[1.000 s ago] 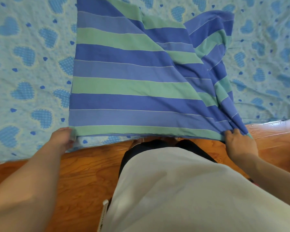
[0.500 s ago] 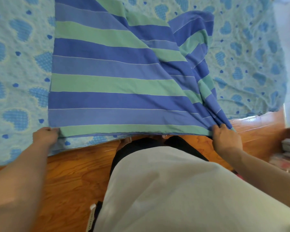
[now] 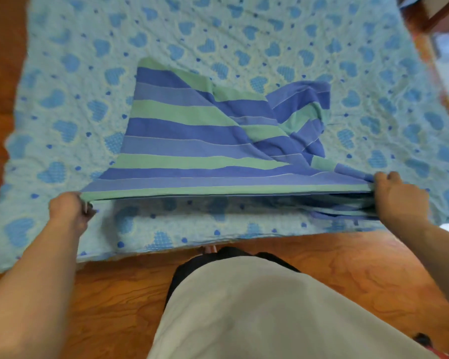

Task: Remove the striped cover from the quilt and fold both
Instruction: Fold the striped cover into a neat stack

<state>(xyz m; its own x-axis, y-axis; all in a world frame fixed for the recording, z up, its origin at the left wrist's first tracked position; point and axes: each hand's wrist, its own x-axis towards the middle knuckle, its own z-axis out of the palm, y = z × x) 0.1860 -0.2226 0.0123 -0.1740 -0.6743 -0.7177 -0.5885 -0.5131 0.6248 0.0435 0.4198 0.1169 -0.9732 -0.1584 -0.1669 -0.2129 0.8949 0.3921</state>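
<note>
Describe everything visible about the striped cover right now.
The striped cover is a thin woven-looking cloth in bands of dark blue, lighter blue and green, with fine pale lines between some bands. It lies folded on the heart-patterned quilt, its near edge lifted clear and stretched taut, showing layered edges and a shadowed gap beneath. The left hand grips the near left corner, and the right hand grips the near right corner. The far right part is bunched and creased; the left side lies smoother.

Left hand (image 3: 69, 211) and right hand (image 3: 399, 198) grip the striped cover's (image 3: 192, 141) near corners, apparently lifted above the heart-print quilt (image 3: 62, 99).
</note>
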